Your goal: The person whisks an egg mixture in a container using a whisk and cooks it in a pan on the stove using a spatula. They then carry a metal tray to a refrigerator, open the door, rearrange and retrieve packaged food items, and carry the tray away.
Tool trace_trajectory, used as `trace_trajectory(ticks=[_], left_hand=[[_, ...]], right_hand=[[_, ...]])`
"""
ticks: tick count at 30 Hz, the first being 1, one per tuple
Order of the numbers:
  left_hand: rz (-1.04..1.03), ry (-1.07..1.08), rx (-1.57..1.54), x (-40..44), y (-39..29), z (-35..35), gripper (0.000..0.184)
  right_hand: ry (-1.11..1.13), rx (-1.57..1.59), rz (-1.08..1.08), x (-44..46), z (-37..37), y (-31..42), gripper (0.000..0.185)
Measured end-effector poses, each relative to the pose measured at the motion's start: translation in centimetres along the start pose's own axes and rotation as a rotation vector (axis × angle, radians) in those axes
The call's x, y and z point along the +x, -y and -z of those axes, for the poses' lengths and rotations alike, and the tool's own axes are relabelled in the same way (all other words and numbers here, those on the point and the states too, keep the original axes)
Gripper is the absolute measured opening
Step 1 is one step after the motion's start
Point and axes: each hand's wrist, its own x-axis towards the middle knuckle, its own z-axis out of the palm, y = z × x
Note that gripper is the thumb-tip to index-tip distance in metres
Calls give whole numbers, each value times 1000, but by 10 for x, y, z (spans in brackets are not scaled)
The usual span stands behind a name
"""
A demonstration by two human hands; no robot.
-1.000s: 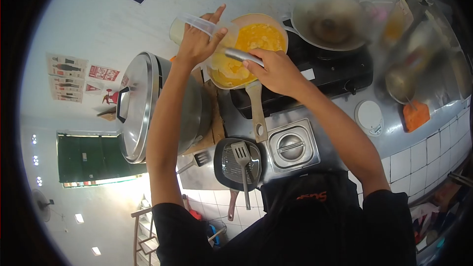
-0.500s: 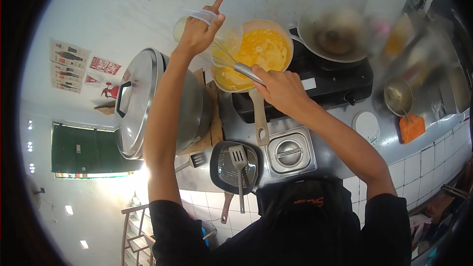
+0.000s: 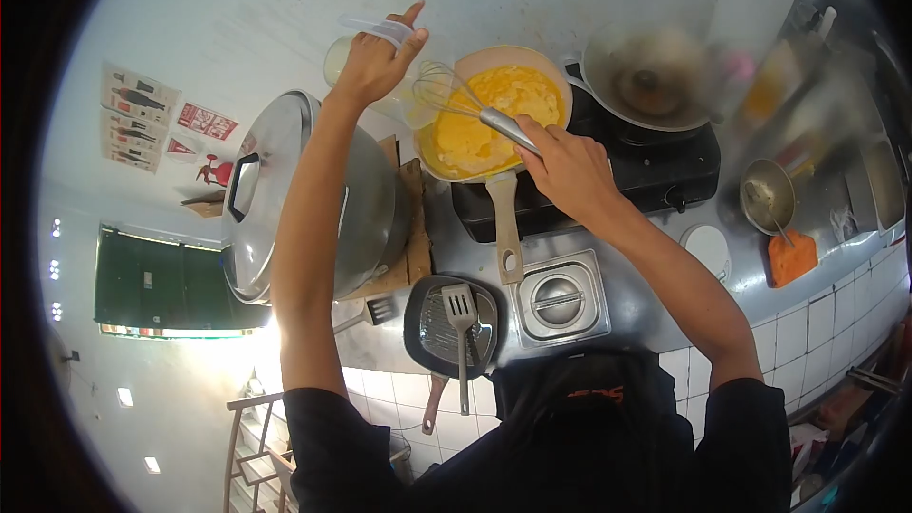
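My left hand (image 3: 373, 65) is closed around the handle of a see-through jug (image 3: 338, 55), its index finger stretched out. Much of the jug is hidden behind the hand, and its mouth is beside the left rim of a frying pan (image 3: 464, 65). A yellow egg mixture (image 3: 494, 133) with paler set patches fills the pan. My right hand (image 3: 575, 171) grips the metal handle of a whisk (image 3: 501, 123). The whisk's wires point up and left, over the pan's left edge near the jug. The pan sits on a black stove (image 3: 589, 204), its beige handle pointing toward me.
A large lidded pot (image 3: 366, 199) stands left. Nearer me are a square grill pan (image 3: 427, 337) with a slotted turner (image 3: 459, 309) and a lidded steel container (image 3: 570, 299). A wok (image 3: 608, 66) occupies the right burner. Further right are a small bowl (image 3: 760, 199) and orange cloth (image 3: 793, 256).
The whisk and my right hand have moved slightly right, with the wires lifting off the mixture toward the jug. The jug seems tipped back from the pan a little.
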Motion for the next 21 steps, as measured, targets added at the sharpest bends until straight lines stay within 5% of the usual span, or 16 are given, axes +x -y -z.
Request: trace_trajectory(ticks=[6, 9, 12, 15, 18, 21], left_hand=[[-65, 43, 2, 6, -17, -14, 61], [-143, 10, 60, 5, -29, -18, 61], [-153, -6, 36, 8, -32, -20, 62], [-140, 0, -71, 12, -43, -28, 62], [-178, -48, -79, 12, -50, -35, 62], [-231, -108, -11, 10, -50, -36, 61]], right_hand=[[-26, 130, -63, 29, -5, 0, 37], [182, 149, -68, 33, -8, -14, 36], [-5, 405, -175, 43, -13, -19, 37], [115, 412, -95, 43, -39, -18, 40], [-129, 642, -129, 56, -46, -9, 42], [-40, 589, -29, 53, -57, -4, 39]])
